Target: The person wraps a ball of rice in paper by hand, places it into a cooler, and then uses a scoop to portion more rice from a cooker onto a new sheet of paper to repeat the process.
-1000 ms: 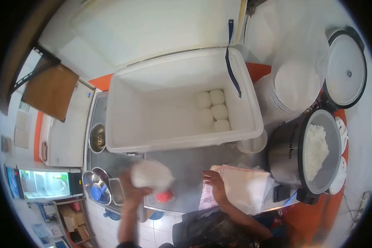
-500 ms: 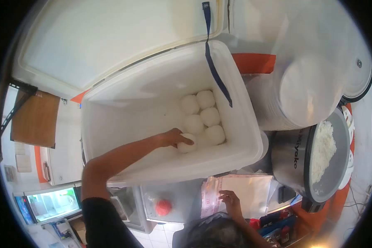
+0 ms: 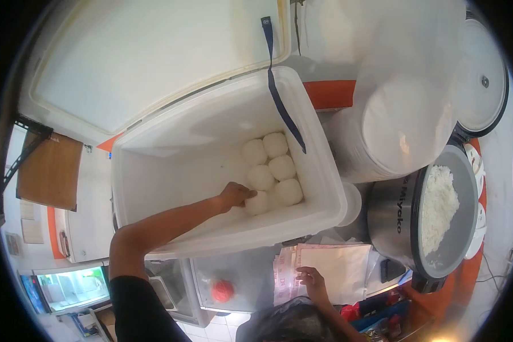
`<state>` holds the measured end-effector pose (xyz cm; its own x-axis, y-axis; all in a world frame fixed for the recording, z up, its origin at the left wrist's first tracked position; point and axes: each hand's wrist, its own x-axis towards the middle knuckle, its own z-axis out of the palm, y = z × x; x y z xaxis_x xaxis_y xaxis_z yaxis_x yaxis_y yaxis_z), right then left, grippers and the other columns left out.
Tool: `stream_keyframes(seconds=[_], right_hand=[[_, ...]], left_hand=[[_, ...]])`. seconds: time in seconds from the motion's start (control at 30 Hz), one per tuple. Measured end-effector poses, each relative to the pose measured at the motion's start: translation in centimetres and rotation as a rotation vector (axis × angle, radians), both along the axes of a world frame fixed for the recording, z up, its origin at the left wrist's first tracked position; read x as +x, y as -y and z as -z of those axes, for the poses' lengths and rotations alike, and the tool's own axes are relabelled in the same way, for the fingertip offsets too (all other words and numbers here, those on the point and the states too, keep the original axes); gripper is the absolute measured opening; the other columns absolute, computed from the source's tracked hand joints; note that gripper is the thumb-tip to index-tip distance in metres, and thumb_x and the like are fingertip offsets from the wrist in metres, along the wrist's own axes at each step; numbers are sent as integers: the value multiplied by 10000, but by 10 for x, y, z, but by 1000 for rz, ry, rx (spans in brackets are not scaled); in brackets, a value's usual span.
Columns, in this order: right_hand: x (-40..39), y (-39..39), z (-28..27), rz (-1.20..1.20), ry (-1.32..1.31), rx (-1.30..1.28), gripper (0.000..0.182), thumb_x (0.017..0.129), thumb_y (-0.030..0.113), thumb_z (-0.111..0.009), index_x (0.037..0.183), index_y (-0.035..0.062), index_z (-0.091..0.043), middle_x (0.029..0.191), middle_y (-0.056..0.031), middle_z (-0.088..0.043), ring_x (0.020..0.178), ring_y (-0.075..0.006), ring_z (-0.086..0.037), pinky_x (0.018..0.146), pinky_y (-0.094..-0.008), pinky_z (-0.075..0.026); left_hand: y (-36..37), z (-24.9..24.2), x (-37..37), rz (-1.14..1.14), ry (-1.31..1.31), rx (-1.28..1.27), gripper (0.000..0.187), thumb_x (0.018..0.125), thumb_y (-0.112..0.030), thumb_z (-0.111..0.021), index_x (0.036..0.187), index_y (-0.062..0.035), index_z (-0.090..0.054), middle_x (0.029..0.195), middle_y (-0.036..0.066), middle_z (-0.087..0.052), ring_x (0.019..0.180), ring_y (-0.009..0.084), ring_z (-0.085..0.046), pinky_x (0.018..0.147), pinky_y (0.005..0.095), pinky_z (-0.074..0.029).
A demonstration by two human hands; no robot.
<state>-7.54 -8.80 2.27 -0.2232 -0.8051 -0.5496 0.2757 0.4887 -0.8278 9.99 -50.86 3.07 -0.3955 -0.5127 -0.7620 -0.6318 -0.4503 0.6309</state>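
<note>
1. The left hand [image 3: 235,195] is deep inside the white bin [image 3: 154,188], fingers curled down on a wrapped white ball [image 3: 257,202]. A second ago that hand was out over the counter holding a white wrapped ball near the counter's front edge; half a second ago it was already in the bin with the ball beneath it.

2. The ball now lies on the bin floor by the front wall, touching the cluster [image 3: 269,161] of five other balls near the right wall. A second ago only five balls lay there, so this one is the sixth.

3. The fingers rest loosely on the ball's left side; whether they grip it or have let go cannot be told from this view. Since half a second ago the hand has shifted little, so the placing looks almost finished, judged from how the ball sits among the others.

4. The right hand [image 3: 312,281] lies flat, fingers together, on the paper stack [image 3: 336,268] at the counter's front edge, much as it did in both earlier moments.

5. The red object [image 3: 223,289] on the counter's front edge has stayed put. The open rice cooker [image 3: 422,214] stands at the counter's right end, white rice [image 3: 439,205] showing inside.
</note>
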Motion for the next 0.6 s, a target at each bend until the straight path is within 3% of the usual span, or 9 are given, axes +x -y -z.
stream_keyframes(seconds=[0.03, 0.17, 0.23, 0.27, 0.33, 0.37, 0.5, 0.57, 0.6], right_hand=[[1, -1, 2, -2, 0, -2, 271, 1073, 182, -566, 1258, -16, -580, 1228, -128, -681, 996, -218, -722, 849, -329, -577], [3, -3, 10, -45, 47, -45, 283, 1074, 205, -565, 1271, 3, -584, 1244, -119, -679, 1003, -214, -719, 839, -334, -571], [-3, -5, 4, -29, 69, -38, 291, 1075, 220, -565, 1277, 11, -586, 1250, -114, -679, 1008, -210, -717, 838, -335, -567], [-10, -8, -2, -3, 60, -21, 295, 1072, 236, -572, 1277, 24, -593, 1250, -105, -681, 1013, -207, -715, 838, -331, -561], [-23, -22, 4, 89, 38, 5, 289, 1064, 271, -587, 1257, 58, -615, 1231, -83, -691, 1006, -194, -708, 831, -313, -544], [-30, -31, 12, 126, 24, 40, 284, 1061, 273, -591, 1250, 64, -619, 1220, -77, -695, 993, -192, -708, 823, -314, -543], [-55, -53, 21, 196, -36, 82, 247, 1064, 264, -564, 1195, 63, -623, 1198, -77, -702, 959, -190, -708, 790, -325, -545], [-69, -71, 27, 195, -70, 47, 245, 1075, 241, -525, 1181, 41, -616, 1200, -102, -699, 951, -187, -709, 763, -326, -548], [-77, -75, 24, 234, -88, -12, 276, 1077, 242, -524, 1194, 11, -620, 1165, -119, -713, 927, -182, -708, 744, -317, -547]], left_hand=[[-2, 4, -2, -87, -60, 14, 463, 913, -333, -805, 1008, 114, -727, 939, 157, -722, 853, 211, -712, 719, 355, -624], [-2, -2, -8, -119, -152, 14, 462, 947, -342, -765, 999, 116, -725, 952, 170, -721, 843, 221, -716, 724, 359, -625], [-5, -26, -16, -62, 160, 92, 475, 1000, -299, -690, 1179, 139, -649, 1128, 234, -706, 1000, 301, -732, 900, 394, -638], [-9, -29, -16, -46, 165, 96, 475, 1000, -299, -690, 1179, 139, -649, 1128, 234, -706, 1000, 301, -732, 900, 394, -638], [-19, -22, -4, -225, 25, 282, 542, 1030, -353, -639, 1203, 160, -606, 1132, 263, -690, 1041, 328, -719, 944, 405, -630], [-21, -15, -5, -172, -99, 240, 597, 1046, -388, -605, 1230, 179, -567, 1147, 281, -678, 1081, 345, -704, 1009, 418, -605], [-26, 13, -24, -261, -163, 256, 622, 1061, -434, -561, 1262, 155, -567, 1150, 272, -680, 1117, 349, -693, 1003, 439, -601], [-6, 20, -6, 388, -127, 74, 600, 1068, -446, -537, 1297, 108, -569, 1145, 237, -688, 1079, 344, -704, 980, 440, -598], [-3, -1, -12, 177, -25, 127, 575, 1065, -440, -537, 1313, 77, -572, 1137, 221, -693, 1051, 335, -710, 960, 431, -600]])
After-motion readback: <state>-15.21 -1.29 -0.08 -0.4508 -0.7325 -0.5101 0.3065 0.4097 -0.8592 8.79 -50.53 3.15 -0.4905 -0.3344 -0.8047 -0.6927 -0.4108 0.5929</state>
